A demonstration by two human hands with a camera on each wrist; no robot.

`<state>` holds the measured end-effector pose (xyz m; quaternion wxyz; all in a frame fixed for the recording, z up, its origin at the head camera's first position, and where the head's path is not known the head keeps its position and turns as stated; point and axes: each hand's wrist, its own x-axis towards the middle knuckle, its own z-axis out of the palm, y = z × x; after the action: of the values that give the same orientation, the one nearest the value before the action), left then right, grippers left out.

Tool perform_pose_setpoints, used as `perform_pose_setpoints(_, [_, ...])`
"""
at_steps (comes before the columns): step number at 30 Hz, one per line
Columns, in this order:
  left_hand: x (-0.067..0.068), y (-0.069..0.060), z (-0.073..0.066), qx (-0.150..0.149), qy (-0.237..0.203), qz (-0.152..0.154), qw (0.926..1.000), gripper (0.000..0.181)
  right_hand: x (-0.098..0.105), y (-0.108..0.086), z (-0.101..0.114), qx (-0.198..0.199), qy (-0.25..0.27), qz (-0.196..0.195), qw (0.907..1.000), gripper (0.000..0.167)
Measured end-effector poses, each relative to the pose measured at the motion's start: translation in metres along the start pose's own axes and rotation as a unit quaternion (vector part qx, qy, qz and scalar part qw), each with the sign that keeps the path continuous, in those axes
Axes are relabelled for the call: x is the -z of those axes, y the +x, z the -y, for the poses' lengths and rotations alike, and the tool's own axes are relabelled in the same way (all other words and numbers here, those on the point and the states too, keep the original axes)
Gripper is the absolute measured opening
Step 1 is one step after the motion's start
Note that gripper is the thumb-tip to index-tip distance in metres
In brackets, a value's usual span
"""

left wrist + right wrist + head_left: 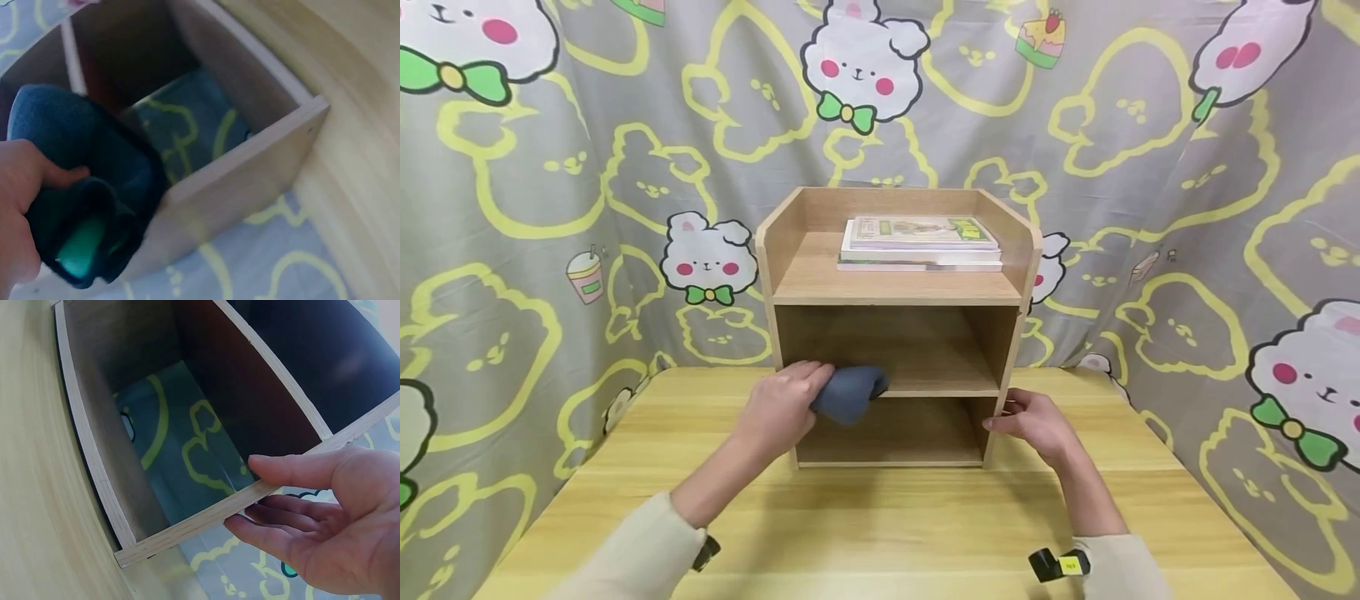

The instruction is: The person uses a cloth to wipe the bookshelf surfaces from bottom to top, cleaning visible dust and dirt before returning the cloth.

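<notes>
A small wooden shelf unit (820, 283) stands upright on the table, with a railed top and two compartments beneath it. My left hand (784, 404) grips a folded blue cloth (847, 393) near the shelf's left side, in front of the middle board. In the left wrist view, a green patch shows within the folds of the cloth (56, 125). At the lower right, my right hand (1033, 423) holds the shelf's side panel (206, 509). Its thumb lies on the inner side and its fingers on the outer side, as the right wrist view shows.
Several thin books (917, 242) lie stacked on the shelf's top. Light wood table (880, 533) extends in front and to both sides. A grey curtain (647, 158) with cartoon rabbits and yellow outlines hangs behind and at both sides.
</notes>
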<state>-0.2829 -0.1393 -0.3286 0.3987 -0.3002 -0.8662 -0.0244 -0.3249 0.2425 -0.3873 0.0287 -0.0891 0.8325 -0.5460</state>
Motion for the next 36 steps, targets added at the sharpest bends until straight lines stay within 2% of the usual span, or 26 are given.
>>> perform_pose_setpoints(3, [-0.012, 0.008, -0.01, -0.009, -0.022, -0.022, 0.9995, 0.048, -0.002, 0.0, 0.0, 0.007, 0.012, 0.009, 0.9999, 0.069])
perform_pose_setpoints(6, [-0.02, 0.016, -0.027, -0.036, -0.036, -0.036, 0.9981, 0.051, -0.004, 0.0, 0.001, 0.011, 0.016, 0.011, 0.9998, 0.068])
perform_pose_setpoints(9, [-0.027, 0.019, -0.044, -0.061, -0.032, -0.034, 0.997, 0.052, -0.006, 0.0, 0.004, 0.008, 0.02, 0.012, 0.9997, 0.066])
perform_pose_setpoints(13, [-0.04, 0.024, -0.063, -0.07, -0.027, -0.027, 0.9968, 0.053, -0.007, 0.002, 0.006, 0.006, 0.022, 0.01, 0.9997, 0.065])
perform_pose_setpoints(18, [-0.059, 0.045, -0.092, -0.087, -0.017, -0.012, 0.996, 0.052, -0.006, 0.001, 0.003, -0.001, 0.045, 0.002, 0.999, 0.058])
perform_pose_setpoints(21, [-0.069, 0.06, -0.112, -0.09, -0.016, -0.011, 0.9958, 0.047, -0.006, -0.002, -0.001, 0.003, 0.056, -0.007, 0.9984, 0.033])
perform_pose_setpoints(25, [-0.077, 0.075, -0.131, -0.088, -0.019, -0.014, 0.9958, 0.037, -0.005, -0.005, -0.005, 0.055, 0.051, -0.045, 0.9962, 0.013])
perform_pose_setpoints(28, [-0.077, 0.079, -0.133, -0.091, -0.015, -0.003, 0.9957, 0.033, -0.005, -0.003, -0.005, 0.082, 0.049, -0.059, 0.9937, 0.017])
perform_pose_setpoints(30, [-0.073, 0.077, -0.127, -0.092, -0.017, 0.014, 0.9956, 0.034, -0.005, -0.001, -0.004, 0.066, 0.056, -0.049, 0.995, 0.014])
perform_pose_setpoints(32, [-0.068, 0.073, -0.118, -0.091, -0.019, 0.026, 0.9953, 0.036, -0.005, 0.0, -0.002, 0.041, 0.061, -0.029, 0.9969, 0.02])
perform_pose_setpoints(36, [-0.057, 0.056, -0.093, -0.085, -0.026, 0.033, 0.9955, 0.044, -0.002, 0.0, -0.002, 0.007, 0.05, -0.009, 0.9987, 0.048])
